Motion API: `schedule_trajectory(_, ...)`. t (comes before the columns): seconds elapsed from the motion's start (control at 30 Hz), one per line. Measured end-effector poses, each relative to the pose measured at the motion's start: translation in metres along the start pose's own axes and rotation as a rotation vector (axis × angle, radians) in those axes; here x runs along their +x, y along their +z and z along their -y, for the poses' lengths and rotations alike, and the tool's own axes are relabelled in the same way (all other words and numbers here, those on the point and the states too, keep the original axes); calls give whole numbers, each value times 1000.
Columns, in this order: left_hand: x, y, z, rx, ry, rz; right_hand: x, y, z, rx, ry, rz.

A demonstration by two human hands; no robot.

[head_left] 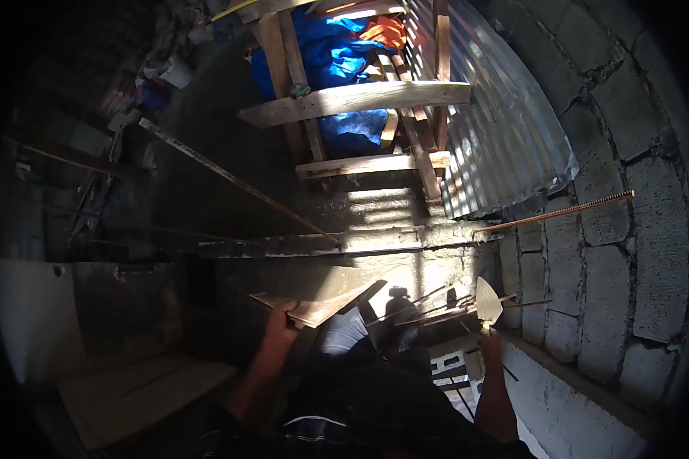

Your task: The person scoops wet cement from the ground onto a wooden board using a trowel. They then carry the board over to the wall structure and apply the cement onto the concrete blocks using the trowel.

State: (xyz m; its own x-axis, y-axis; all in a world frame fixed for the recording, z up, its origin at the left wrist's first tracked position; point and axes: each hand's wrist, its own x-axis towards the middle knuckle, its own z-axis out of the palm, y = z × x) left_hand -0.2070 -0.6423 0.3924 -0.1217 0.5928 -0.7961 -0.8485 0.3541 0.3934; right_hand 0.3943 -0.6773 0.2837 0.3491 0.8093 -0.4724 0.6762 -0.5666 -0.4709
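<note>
My left hand (pixel 281 317) grips the near edge of a flat wooden board (pixel 318 300), its thumb over the top; the board is held roughly level in front of my legs. Part of the board lies in shade and part in sunlight. In my right hand (pixel 491 342) is a pointing trowel (pixel 488 301), held upright by its handle with the pale, pointed blade up, close to the block wall. The fingers wrap round the handle, most of which they hide. A gap separates the board from the trowel.
A grey block wall (pixel 605 283) runs down the right, with rusty rebar (pixel 566 210) jutting from it. Ahead are a wooden frame (pixel 360 99), blue tarp (pixel 337 57) and corrugated metal sheet (pixel 505 138). A long thin bar (pixel 237 180) slants at the left. Hollow blocks (pixel 453 361) lie below my right hand.
</note>
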Motion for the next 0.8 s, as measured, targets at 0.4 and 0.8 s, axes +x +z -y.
schedule_trajectory(0.4,-118,-275,5,770,939,-691,-99,-21,-113,208,344,308)
schedule_trajectory(0.8,24,-394,-70,-315,383,-725,-193,24,22,55,470,51)
